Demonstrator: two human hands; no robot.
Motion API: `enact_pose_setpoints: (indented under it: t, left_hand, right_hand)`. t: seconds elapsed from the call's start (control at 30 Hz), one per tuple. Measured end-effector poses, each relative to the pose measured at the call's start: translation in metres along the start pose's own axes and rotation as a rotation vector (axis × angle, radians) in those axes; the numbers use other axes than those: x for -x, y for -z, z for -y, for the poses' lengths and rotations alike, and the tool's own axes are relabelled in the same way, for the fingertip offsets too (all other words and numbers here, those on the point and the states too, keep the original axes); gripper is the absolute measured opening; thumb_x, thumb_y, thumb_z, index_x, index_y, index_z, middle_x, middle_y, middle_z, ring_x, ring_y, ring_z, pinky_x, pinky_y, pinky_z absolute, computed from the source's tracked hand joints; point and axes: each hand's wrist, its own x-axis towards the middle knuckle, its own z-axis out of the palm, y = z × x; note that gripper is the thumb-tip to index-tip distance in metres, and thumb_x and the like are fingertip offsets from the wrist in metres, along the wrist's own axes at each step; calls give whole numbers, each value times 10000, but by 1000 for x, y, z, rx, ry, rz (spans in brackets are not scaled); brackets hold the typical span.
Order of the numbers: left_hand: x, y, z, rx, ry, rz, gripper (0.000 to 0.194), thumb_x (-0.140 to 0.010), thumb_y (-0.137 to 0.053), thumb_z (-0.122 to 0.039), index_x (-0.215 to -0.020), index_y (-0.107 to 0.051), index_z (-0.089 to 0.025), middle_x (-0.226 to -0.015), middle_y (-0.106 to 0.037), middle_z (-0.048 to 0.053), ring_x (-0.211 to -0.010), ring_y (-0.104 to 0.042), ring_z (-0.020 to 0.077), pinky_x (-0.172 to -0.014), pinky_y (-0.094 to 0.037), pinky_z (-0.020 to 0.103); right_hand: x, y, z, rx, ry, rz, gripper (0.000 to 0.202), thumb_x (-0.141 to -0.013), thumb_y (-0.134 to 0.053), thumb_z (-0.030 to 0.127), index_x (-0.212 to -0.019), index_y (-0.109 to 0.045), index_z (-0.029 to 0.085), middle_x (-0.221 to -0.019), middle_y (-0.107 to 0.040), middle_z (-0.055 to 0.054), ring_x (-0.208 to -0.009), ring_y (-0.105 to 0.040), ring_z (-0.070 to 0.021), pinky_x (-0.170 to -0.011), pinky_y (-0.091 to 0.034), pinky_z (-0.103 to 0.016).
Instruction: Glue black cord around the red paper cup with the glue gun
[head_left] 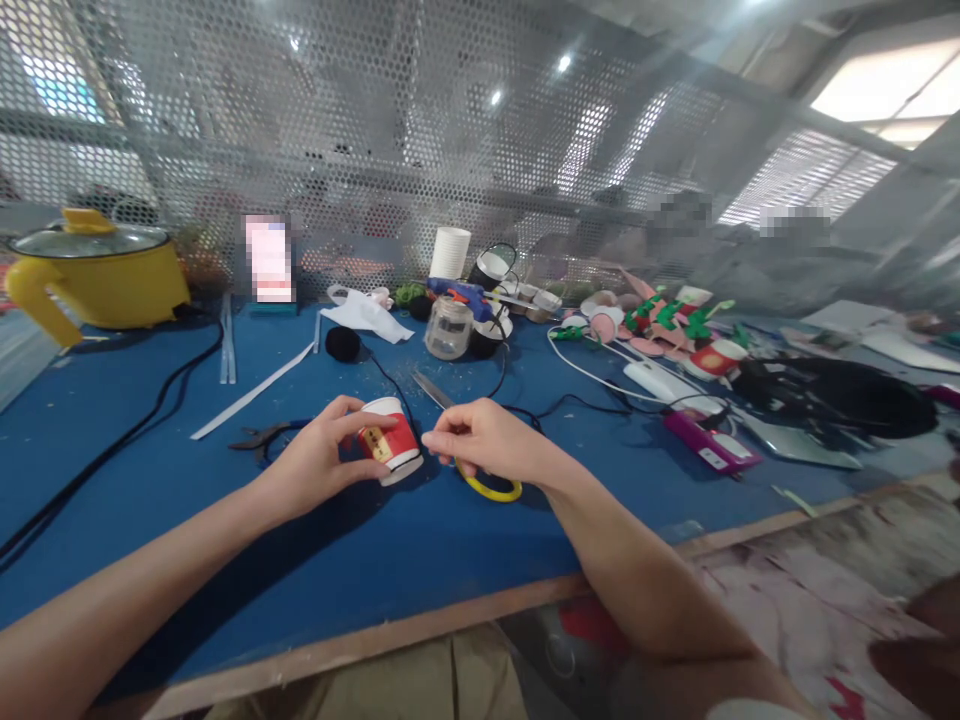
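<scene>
Holds a red and white cup [386, 440], tilted, low over the table [322, 610], in the left hand [322, 452], thumb and fingers pinching its sides and hiding part of its print. Presses the fingertips of the right hand [484, 436] together just right of the cup; cannot tell of anything thin caught between them. Partly covers pliers [255, 440] left of the cup and scissors [433, 390] right of it. Beyond the cup, a black ball [343, 344] with a cord, its far end hard to trace, and a clear jar [448, 335]. Far left of the cup, a yellow pot [124, 285]. Far right, a black shape [847, 395], too dark to make out. Table blue, pale-edged. Behind the cup and everything else, a perforated metal screen [337, 120], room blurred through it. Forearms cut off below.
</scene>
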Motion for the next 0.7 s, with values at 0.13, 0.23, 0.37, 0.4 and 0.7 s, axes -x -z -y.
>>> enact_pose_setpoints:
  t: [0.13, 0.23, 0.37, 0.4, 0.7]
  left_hand:
    - [-2, 7, -2, 78, 82, -119, 225, -737, -534, -309, -904, -636, -197, -789, -535, 13, -602, -492, 122, -574, -399, 259]
    - [-3, 11, -8, 309, 231, -269, 270, -709, -567, -314, -934, -593, -166, -696, -584, -3, -552, -504, 118, -520, -390, 242]
    - [-3, 14, -15, 596, 320, -469, 317, -616, -671, -267, -880, -513, -190, -608, -594, -47, -590, -565, 119, -552, -424, 223]
    - [-4, 14, -16, 650, 330, -500, 342, -598, -689, -257, -868, -490, -194, -589, -595, -57, -588, -572, 117, -560, -430, 222]
    - [-16, 24, -34, 803, 444, -307, 157, -621, -678, -237, -725, -591, -157, -647, -634, -13, -492, -521, 74, -402, -340, 183]
  right_hand:
    - [0, -1, 1, 4, -8, 55, 248, -760, -496, 351, -651, -569, 140, -632, -602, -7, -434, -480, -48, -452, -386, -173]
    - [-3, -4, -2, -20, -5, 53, 245, -756, -501, 358, -704, -583, 134, -667, -608, -21, -476, -496, -61, -456, -386, -177]
    - [-9, -13, -6, -61, 96, -22, 266, -743, -522, 388, -839, -598, 151, -719, -598, -20, -588, -521, -91, -507, -396, -195]
    - [-10, -16, -7, -76, 135, -70, 274, -737, -532, 395, -855, -595, 156, -734, -593, -18, -619, -522, -97, -535, -403, -202]
    - [-18, -23, -1, -106, 282, -464, 163, -702, -585, 305, -705, -487, 175, -712, -530, 9, -595, -472, -86, -544, -399, -202]
